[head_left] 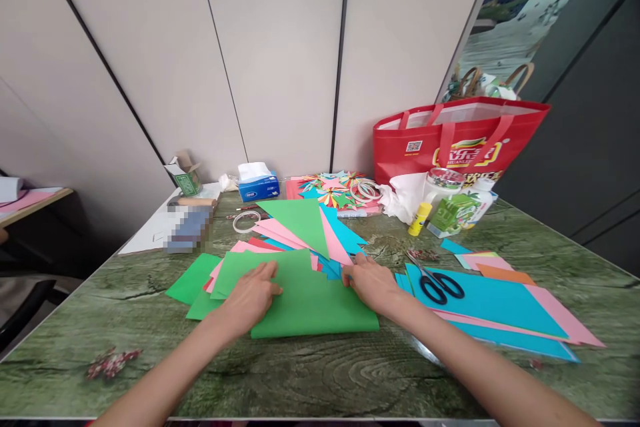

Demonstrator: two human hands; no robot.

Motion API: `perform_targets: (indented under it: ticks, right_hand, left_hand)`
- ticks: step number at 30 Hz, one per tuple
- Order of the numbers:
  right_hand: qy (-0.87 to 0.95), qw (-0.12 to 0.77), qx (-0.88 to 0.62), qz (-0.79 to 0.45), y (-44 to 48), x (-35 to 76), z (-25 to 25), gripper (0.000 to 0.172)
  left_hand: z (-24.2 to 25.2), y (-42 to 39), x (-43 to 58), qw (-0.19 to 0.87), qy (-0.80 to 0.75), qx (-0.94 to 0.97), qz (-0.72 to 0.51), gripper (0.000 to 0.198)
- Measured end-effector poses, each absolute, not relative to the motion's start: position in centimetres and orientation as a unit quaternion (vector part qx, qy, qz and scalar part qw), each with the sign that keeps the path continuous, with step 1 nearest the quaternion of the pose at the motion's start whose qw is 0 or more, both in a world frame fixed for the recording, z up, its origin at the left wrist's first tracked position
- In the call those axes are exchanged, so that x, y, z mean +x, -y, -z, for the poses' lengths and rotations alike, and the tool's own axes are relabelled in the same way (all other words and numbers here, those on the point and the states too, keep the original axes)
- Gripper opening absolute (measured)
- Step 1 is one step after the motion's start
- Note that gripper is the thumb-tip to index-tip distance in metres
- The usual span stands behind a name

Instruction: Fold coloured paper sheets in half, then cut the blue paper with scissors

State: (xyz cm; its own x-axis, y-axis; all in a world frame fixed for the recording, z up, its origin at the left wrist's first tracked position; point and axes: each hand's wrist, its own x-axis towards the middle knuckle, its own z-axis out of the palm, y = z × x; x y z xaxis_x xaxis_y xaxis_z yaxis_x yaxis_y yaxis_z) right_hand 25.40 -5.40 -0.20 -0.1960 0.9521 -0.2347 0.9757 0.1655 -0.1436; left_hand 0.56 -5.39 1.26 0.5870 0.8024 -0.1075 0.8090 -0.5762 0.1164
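Observation:
A large green sheet of paper [320, 310] lies at the front of a loose pile of coloured paper. My left hand [256, 290] rests on green paper at the pile's left side, its thumb apart from the fingers. At the sheet's upper right edge is my right hand [369, 280], its fingers curled against the paper; the fingertips are partly hidden. Behind them, pink sheets [285, 232], blue sheets [343, 230] and a green triangular piece [300, 221] fan out. More green paper [193, 280] sticks out at the left.
Black-handled scissors [440, 285] lie on blue and pink paper at the right. Behind stand a yellow glue stick [420, 219], a jar [445, 181], a carton [453, 213], a red bag [400, 147] and a tissue box [259, 187]. A tape roll [247, 221] lies behind the pile.

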Motion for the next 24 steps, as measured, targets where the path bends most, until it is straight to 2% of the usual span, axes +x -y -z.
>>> perform_targets:
  ticks: [4, 8, 12, 24]
  right_hand:
    - [-0.799, 0.060, 0.588, 0.105, 5.5, 24.2, 0.3, 0.025]
    - [-0.834, 0.060, 0.538, 0.108, 5.6, 24.0, 0.8, 0.031]
    - [-0.867, 0.054, 0.483, 0.112, 5.4, 24.7, 0.9, 0.047]
    - [-0.894, 0.033, 0.423, 0.144, 5.6, 22.2, -0.1, 0.032]
  left_hand:
    - [-1.9, 5.5, 1.9, 0.070, -0.409, 0.904, 0.101, 0.028]
    - [-2.6, 5.4, 3.3, 0.066, -0.405, 0.902, 0.138, 0.017]
    - [-3.1, 5.3, 4.6, 0.064, -0.380, 0.910, 0.152, 0.033]
    - [-2.3, 4.4, 5.9, 0.129, -0.347, 0.920, 0.129, 0.019]
